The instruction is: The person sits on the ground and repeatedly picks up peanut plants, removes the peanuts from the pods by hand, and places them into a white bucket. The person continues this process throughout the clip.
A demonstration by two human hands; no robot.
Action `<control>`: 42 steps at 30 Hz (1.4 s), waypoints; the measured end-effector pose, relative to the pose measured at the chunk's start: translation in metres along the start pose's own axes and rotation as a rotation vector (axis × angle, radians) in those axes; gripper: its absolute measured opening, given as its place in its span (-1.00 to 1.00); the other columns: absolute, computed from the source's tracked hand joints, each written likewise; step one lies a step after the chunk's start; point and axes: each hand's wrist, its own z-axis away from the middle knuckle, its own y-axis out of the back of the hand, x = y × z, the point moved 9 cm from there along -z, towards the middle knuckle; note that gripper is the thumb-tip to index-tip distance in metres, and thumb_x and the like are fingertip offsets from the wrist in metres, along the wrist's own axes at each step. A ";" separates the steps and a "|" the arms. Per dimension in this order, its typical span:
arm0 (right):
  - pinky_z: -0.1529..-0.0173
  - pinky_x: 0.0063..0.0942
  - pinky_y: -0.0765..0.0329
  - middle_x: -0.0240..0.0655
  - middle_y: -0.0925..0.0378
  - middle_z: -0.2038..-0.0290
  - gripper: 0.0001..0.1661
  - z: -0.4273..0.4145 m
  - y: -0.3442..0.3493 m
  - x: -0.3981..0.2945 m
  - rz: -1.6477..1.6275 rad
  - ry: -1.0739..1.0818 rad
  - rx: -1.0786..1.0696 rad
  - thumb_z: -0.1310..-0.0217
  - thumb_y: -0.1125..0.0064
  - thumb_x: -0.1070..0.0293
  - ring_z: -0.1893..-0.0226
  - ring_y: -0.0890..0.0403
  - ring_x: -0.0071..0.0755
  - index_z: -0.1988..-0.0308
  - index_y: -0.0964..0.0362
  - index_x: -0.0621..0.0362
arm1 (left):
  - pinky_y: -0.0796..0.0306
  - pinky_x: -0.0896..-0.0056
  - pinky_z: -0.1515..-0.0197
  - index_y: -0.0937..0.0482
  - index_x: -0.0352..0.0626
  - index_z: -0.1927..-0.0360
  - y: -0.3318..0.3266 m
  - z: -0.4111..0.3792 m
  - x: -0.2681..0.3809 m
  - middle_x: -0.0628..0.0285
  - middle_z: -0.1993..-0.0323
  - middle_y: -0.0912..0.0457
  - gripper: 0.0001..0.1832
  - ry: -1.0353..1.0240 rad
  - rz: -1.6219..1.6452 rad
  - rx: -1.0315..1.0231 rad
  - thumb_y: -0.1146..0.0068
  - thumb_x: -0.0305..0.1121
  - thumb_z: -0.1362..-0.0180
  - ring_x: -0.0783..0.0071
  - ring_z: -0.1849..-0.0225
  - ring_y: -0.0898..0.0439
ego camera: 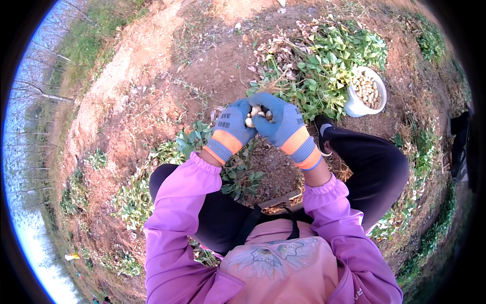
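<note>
Both my hands wear blue-grey rubber-coated work gloves with orange-striped cuffs, and they meet in front of me. My left hand (pixel 236 119) curls around one side of a small cluster of peanuts in their shells (pixel 256 113). From the other side my right hand (pixel 276 117) closes on the same cluster, its thumb lying across the front. Several pale pods show in the gap between the gloves; whether stems are attached is hidden. Just beyond the right glove lies a heap of pulled peanut plants (pixel 319 64) with green and withered leaves. A white bucket (pixel 355 106) holding many peanuts (pixel 366 90) stands beside that heap.
My bent legs in black trousers (pixel 372 159) frame the ground on both sides. Leafy plants (pixel 239 174) lie between my knees, near a wooden frame piece (pixel 283 199). More plants (pixel 133 201) lie to the left on reddish soil (pixel 212 64). A dark object (pixel 461 144) is at far right.
</note>
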 end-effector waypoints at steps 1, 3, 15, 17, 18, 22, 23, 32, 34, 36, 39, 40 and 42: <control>0.42 -0.36 -0.43 -0.20 -0.47 0.47 -0.69 0.000 -0.002 0.004 -0.057 -0.041 -0.015 0.11 -0.11 0.30 0.52 -0.50 -0.19 0.23 -0.38 0.04 | -0.39 0.12 0.25 -0.41 -0.18 0.21 0.001 0.000 0.003 -0.03 0.30 -0.50 -0.61 -0.019 0.015 0.001 -0.18 -0.33 0.16 -0.01 0.28 -0.50; 0.43 -0.38 -0.43 -0.21 -0.47 0.50 -0.71 0.001 -0.001 0.003 -0.060 -0.059 -0.011 0.11 -0.13 0.31 0.54 -0.49 -0.22 0.27 -0.36 0.07 | -0.40 0.14 0.24 -0.42 -0.17 0.20 -0.004 -0.002 -0.003 -0.02 0.30 -0.51 -0.62 0.032 0.063 -0.043 -0.18 -0.34 0.16 0.00 0.28 -0.51; 0.42 -0.49 -0.44 -0.28 -0.43 0.51 -0.77 0.014 0.004 0.003 -0.175 -0.011 0.296 0.06 -0.10 0.41 0.52 -0.47 -0.45 0.31 -0.34 0.20 | -0.42 0.20 0.25 -0.45 -0.14 0.16 -0.015 -0.004 -0.021 -0.01 0.26 -0.55 -0.65 0.152 0.495 -0.013 -0.13 -0.37 0.09 0.02 0.25 -0.54; 0.42 -0.51 -0.44 -0.29 -0.43 0.50 -0.78 0.016 0.001 0.006 -0.240 -0.031 0.307 0.06 -0.10 0.43 0.51 -0.46 -0.49 0.30 -0.34 0.21 | -0.41 0.19 0.26 -0.45 -0.14 0.16 -0.017 -0.001 -0.028 -0.01 0.28 -0.55 -0.65 0.161 0.459 0.004 -0.13 -0.36 0.09 0.02 0.27 -0.54; 0.42 -0.52 -0.44 -0.30 -0.43 0.49 -0.78 0.016 0.002 0.011 -0.270 -0.044 0.319 0.06 -0.09 0.44 0.50 -0.46 -0.50 0.30 -0.34 0.21 | -0.41 0.18 0.27 -0.45 -0.14 0.16 -0.006 -0.002 -0.012 -0.01 0.30 -0.55 -0.65 0.146 0.316 0.004 -0.13 -0.35 0.09 0.01 0.28 -0.53; 0.37 -0.51 -0.45 -0.30 -0.44 0.47 -0.78 0.017 0.000 0.014 -0.321 -0.106 0.316 0.05 -0.08 0.43 0.47 -0.47 -0.50 0.30 -0.34 0.21 | -0.40 0.17 0.29 -0.45 -0.15 0.16 0.001 0.000 -0.008 0.01 0.36 -0.55 -0.65 0.127 0.224 0.044 -0.12 -0.32 0.09 0.01 0.31 -0.53; 0.35 -0.51 -0.45 -0.29 -0.44 0.46 -0.78 0.015 -0.002 0.012 -0.297 -0.087 0.267 0.05 -0.07 0.43 0.45 -0.47 -0.50 0.30 -0.35 0.21 | -0.40 0.17 0.29 -0.45 -0.14 0.17 -0.001 0.000 -0.011 0.01 0.37 -0.55 -0.65 0.139 0.244 0.029 -0.12 -0.33 0.09 0.01 0.32 -0.53; 0.30 -0.52 -0.45 -0.27 -0.50 0.39 -0.78 0.004 -0.004 0.002 -0.248 -0.028 0.041 0.01 -0.03 0.43 0.41 -0.50 -0.46 0.26 -0.42 0.19 | -0.39 0.14 0.32 -0.46 -0.12 0.23 0.002 0.001 -0.007 0.00 0.39 -0.56 -0.72 0.110 0.148 -0.017 -0.08 -0.30 0.06 0.01 0.35 -0.53; 0.29 -0.53 -0.45 -0.30 -0.50 0.40 -0.81 0.008 -0.005 0.008 -0.291 -0.069 0.095 -0.02 -0.03 0.43 0.39 -0.50 -0.46 0.27 -0.42 0.20 | -0.39 0.13 0.33 -0.46 -0.13 0.25 0.002 0.000 -0.008 0.00 0.39 -0.56 -0.73 0.144 0.150 -0.016 -0.08 -0.29 0.06 0.00 0.36 -0.53; 0.38 -0.55 -0.45 -0.34 -0.49 0.44 -0.83 0.011 -0.010 0.023 -0.442 -0.151 0.156 -0.05 -0.01 0.43 0.47 -0.50 -0.50 0.28 -0.41 0.19 | -0.42 0.28 0.32 -0.47 -0.18 0.25 0.003 -0.002 -0.004 0.07 0.39 -0.57 -0.73 0.133 0.121 -0.001 -0.14 -0.33 0.05 0.21 0.36 -0.56; 0.56 -0.61 -0.40 -0.40 -0.44 0.51 -0.85 0.018 -0.018 0.040 -0.886 -0.341 0.178 -0.09 0.00 0.43 0.60 -0.44 -0.58 0.27 -0.38 0.18 | -0.43 0.42 0.31 -0.47 -0.26 0.24 -0.012 0.000 -0.041 0.13 0.38 -0.58 -0.74 0.302 0.280 0.035 -0.15 -0.38 0.01 0.43 0.36 -0.54; 0.62 -0.63 -0.37 -0.43 -0.42 0.54 -0.86 0.020 -0.021 0.042 -1.068 -0.417 0.173 -0.10 0.01 0.43 0.66 -0.42 -0.61 0.27 -0.37 0.17 | -0.42 0.46 0.31 -0.46 -0.29 0.24 -0.019 0.002 -0.054 0.15 0.38 -0.58 -0.74 0.389 0.369 0.049 -0.15 -0.40 0.00 0.49 0.36 -0.53; 0.70 -0.65 -0.30 -0.44 -0.38 0.58 -0.86 0.018 -0.015 0.039 -1.027 -0.391 0.227 -0.10 0.00 0.44 0.72 -0.37 -0.65 0.26 -0.35 0.16 | -0.41 0.40 0.33 -0.45 -0.31 0.25 -0.019 0.002 -0.057 0.10 0.40 -0.57 -0.71 0.336 0.390 0.106 -0.15 -0.35 0.02 0.38 0.37 -0.54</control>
